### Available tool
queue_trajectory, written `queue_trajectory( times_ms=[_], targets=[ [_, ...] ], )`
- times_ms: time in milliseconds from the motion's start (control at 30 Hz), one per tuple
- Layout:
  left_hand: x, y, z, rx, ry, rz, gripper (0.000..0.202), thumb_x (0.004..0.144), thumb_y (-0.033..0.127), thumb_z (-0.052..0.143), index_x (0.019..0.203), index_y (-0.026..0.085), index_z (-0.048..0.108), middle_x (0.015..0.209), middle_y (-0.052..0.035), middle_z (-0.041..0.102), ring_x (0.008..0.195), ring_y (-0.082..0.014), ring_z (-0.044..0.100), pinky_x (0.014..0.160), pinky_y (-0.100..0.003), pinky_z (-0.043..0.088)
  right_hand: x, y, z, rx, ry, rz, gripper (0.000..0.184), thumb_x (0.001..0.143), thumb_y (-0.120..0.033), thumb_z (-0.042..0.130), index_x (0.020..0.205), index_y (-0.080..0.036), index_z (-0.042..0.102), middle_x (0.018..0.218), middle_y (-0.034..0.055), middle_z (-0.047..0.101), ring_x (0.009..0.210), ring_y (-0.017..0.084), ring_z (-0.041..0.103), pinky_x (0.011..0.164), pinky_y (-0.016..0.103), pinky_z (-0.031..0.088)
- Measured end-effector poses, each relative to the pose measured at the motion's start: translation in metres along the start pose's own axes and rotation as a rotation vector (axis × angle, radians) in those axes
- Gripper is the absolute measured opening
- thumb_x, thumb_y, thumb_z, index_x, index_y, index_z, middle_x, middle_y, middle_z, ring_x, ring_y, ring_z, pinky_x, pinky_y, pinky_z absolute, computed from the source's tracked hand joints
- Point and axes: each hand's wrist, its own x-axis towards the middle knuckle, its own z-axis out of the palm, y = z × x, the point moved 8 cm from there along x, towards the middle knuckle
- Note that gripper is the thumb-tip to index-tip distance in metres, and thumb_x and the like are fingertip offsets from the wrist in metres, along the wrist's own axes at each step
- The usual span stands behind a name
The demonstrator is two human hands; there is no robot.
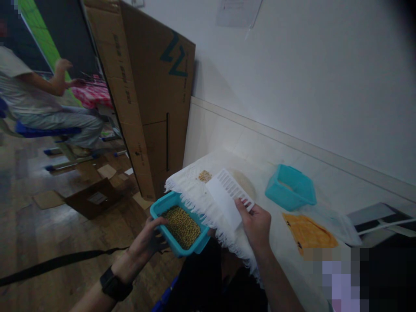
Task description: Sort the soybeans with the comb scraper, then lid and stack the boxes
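Note:
My left hand (150,236) grips the near left rim of a teal plastic tub (203,236), its thumb over the edge. Small greenish-yellow beans (183,227) cover the bottom of this tub, which is held just below the table's edge. In my right hand (258,223) is a flat white plastic piece (224,203) with a row of slots, pinched at its right side. It is over a white fringed cloth (188,173) on the table. Beyond its left end lies a small pile of pale beans (204,176) on the cloth.
A second teal tub (289,197) stands on the table to the right, near an orange cloth (307,232) and a clear plastic bag (334,223). A tall cardboard box (156,95) leans by the wall. An opened carton (94,197) lies on the floor; a person (42,91) sits at the left.

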Motion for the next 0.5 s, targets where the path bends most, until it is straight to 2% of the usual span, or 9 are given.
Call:
queue_trajectory(
  times_ms=[67,133,200,333,500],
  targets=[
    [-0.003,0.002,0.003,0.01,-0.011,0.005,0.073,0.057,0.036,0.1,0.118,0.03,0.059,0.085,0.0006,0.073,0.067,-0.0272,0.073,0.065,-0.042,0.061,0.003,0.005,-0.005,-0.025,0.03,0.012,0.07,0.081,-0.085,0.081,0.067,-0.016,0.084,0.061,0.0064,0.074,0.06,0.025,0.068,0.058,0.033,0.05],
    [-0.006,0.005,0.005,0.021,-0.026,0.015,0.076,0.055,0.039,0.099,0.119,0.03,0.059,0.085,0.0002,0.073,0.068,-0.0284,0.073,0.064,-0.042,0.06,0.001,0.01,-0.004,-0.023,0.005,0.026,0.071,0.079,-0.087,0.082,0.069,-0.016,0.086,0.063,0.0075,0.077,0.061,0.026,0.07,0.058,0.033,0.051],
    [-0.008,0.005,0.005,0.031,-0.019,0.009,0.077,0.054,0.039,0.099,0.118,0.031,0.058,0.084,0.0005,0.073,0.067,-0.0279,0.072,0.062,-0.041,0.059,-0.002,0.013,-0.001,-0.015,-0.011,0.031,0.071,0.079,-0.087,0.082,0.071,-0.016,0.087,0.064,0.0081,0.079,0.061,0.027,0.072,0.058,0.033,0.052],
    [-0.009,0.005,0.006,0.041,-0.022,0.012,0.071,0.058,0.037,0.098,0.115,0.032,0.056,0.083,0.0015,0.072,0.068,-0.0277,0.072,0.063,-0.041,0.058,-0.007,0.013,0.0,-0.034,0.04,0.008,0.071,0.082,-0.086,0.079,0.068,-0.017,0.085,0.062,0.0079,0.078,0.059,0.026,0.071,0.057,0.032,0.052],
    [-0.009,0.004,0.005,0.042,0.003,-0.018,0.073,0.056,0.036,0.096,0.117,0.032,0.056,0.079,0.0042,0.069,0.065,-0.0259,0.07,0.063,-0.039,0.058,-0.006,0.011,0.006,-0.048,-0.006,-0.016,0.07,0.084,-0.085,0.079,0.069,-0.017,0.085,0.062,0.0078,0.078,0.061,0.026,0.072,0.059,0.033,0.053]
  ],
)
